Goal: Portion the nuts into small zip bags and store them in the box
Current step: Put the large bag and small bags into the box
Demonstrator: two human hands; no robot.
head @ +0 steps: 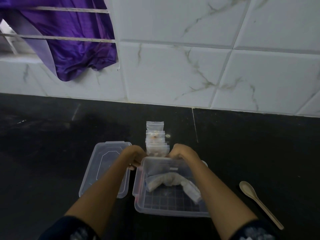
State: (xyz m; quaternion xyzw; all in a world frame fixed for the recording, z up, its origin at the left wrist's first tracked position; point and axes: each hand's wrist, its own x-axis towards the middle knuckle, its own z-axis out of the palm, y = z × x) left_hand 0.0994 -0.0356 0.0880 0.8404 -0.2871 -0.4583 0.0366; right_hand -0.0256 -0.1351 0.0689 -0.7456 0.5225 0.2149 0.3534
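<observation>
A clear plastic box (171,186) sits open on the dark surface (52,153), near its front edge. Inside the box lies a larger clear bag of nuts (173,183), bent in an arc across the ribbed floor. The clear lid (103,163) lies flat just to the left of the box, touching or nearly touching its left wall.

A row of small zip bags (155,142) stands behind the box, running back toward the tiled wall (190,66); several show pale and brownish contents, and the rearmost looks empty.

The left hand (136,157) has its fingers curled at the far left corner of the box, beside the nearest bag; whether it grips anything cannot be told. The right hand (180,152) has its fingers curled over the far rim of the box, next to the bags; what it holds is hidden.

A pale spoon (256,200) lies on the surface to the right of the box, well apart, bowl toward the wall. Purple cloth (72,45) hangs over window bars at the upper left.
</observation>
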